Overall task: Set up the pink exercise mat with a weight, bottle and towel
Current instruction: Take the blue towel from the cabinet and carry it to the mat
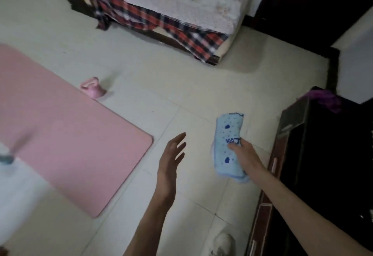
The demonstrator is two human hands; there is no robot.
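Mat point(66, 140) is lying flat on the floor with the weight point(93, 89) sitting at its far edge (on it or just beside, unclear). Right hand point(245, 154) is gripping the folded towel point(230, 146) in mid-air, well right of the mat, while the left hand point(170, 161) is hanging empty, fingers spread. Towel is waiting to be placed; no bottle is clearly showing.

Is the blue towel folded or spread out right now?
Folded. The towel is a compact, thick bundle gripped in the right hand, with layered edges showing at its lower end.

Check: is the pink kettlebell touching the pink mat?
Cannot tell. In the head view the kettlebell sits right at the mat edge, with motion blur and matching colour hiding any gap or contact.
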